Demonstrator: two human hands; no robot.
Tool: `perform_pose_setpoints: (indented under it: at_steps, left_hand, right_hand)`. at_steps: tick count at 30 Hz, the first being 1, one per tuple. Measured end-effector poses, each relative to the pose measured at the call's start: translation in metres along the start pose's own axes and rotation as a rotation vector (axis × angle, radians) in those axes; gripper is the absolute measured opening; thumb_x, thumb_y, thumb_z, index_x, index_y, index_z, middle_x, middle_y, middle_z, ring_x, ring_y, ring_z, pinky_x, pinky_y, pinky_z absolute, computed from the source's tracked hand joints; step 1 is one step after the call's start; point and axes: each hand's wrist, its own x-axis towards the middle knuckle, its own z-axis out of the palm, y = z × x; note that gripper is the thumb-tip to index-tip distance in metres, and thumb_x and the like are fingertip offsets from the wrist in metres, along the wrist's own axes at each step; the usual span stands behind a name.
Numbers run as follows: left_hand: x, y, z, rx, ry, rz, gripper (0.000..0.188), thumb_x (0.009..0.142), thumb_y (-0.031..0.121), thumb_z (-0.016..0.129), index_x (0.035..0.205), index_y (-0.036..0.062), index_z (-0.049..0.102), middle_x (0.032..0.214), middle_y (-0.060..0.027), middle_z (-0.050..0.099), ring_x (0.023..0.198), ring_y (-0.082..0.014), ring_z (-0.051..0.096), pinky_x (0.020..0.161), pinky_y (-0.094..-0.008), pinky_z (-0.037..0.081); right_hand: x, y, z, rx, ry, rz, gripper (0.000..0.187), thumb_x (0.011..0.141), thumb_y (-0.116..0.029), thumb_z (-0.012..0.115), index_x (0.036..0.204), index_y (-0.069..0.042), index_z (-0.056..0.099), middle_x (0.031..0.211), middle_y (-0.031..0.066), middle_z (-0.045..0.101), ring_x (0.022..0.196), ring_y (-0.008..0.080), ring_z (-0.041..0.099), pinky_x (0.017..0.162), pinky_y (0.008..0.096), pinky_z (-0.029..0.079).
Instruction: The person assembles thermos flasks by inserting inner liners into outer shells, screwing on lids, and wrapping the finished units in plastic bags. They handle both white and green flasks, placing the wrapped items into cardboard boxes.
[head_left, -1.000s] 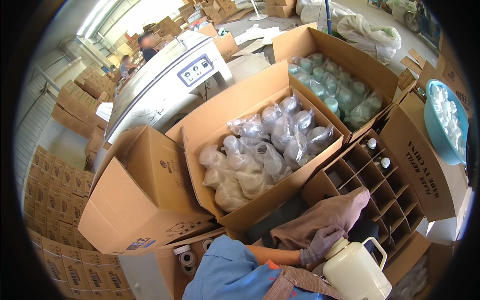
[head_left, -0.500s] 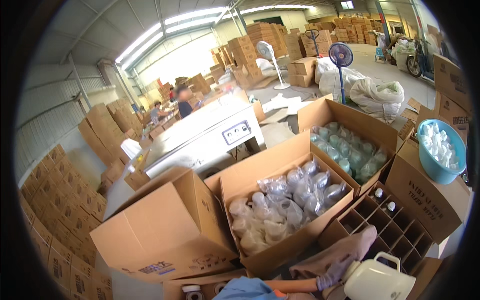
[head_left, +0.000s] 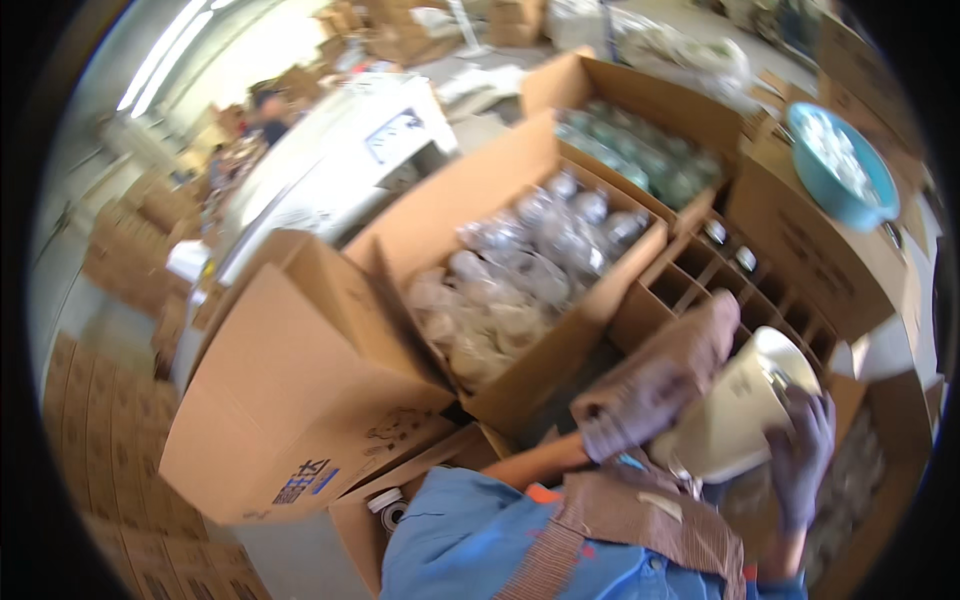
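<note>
This is looking like a packing workshop: stacked cartons [head_left: 105, 440] are lining eight o'clock; strip lights [head_left: 165, 55] are glowing at ten.

Print, mostly blurred

Large dark and blue characters [head_left: 302, 481] are printed on the open box [head_left: 260, 400] at left, beside a line drawing [head_left: 398, 425]. Lettering [head_left: 815, 243] on the brown box [head_left: 850, 295] near the basin [head_left: 852, 214] is blurred; marks on the stacked boxes [head_left: 100, 440] and cream jug [head_left: 715, 425] cannot be read.

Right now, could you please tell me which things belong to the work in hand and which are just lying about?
Seemingly in use:
cream jug, touched by the right hand
brown cloth, against the left hand

Seemingly just standing about:
large white machine
white sacks behind
stacked cartons at left
</note>
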Motion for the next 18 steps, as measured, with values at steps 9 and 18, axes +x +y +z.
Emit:
perform_pose_setpoints:
  at_steps: [9,18]
  left_hand:
    - [0.069,0.015,-0.045,0.053,0.028,0.306,0.022,0.101,0.016,0.055,0.114,0.0003,0.064,0.119,-0.0103,0.065,0.104,-0.0165,0.062,0.089,-0.0316,0.052]
    - [0.111,-0.006,0.023,-0.008,-0.325,0.417,0.029,0.095,0.009,0.061,0.123,0.0005,0.061,0.126,-0.0153,0.058,0.113,-0.0246,0.059,0.099,-0.0338,0.045]
  right_hand:
    - [0.05,0.024,0.056,-0.113,-0.055,-0.055,0.037,0.075,-0.022,0.074,0.108,-0.008,0.063,0.105,0.0137,0.063,0.095,0.0366,0.057,0.083,0.0445,0.044]
    - [0.038,0.022,0.064,0.084,0.232,-0.031,0.031,0.07,-0.016,0.075,0.099,-0.01,0.065,0.106,0.0081,0.065,0.099,0.0308,0.06,0.085,0.0449,0.044]
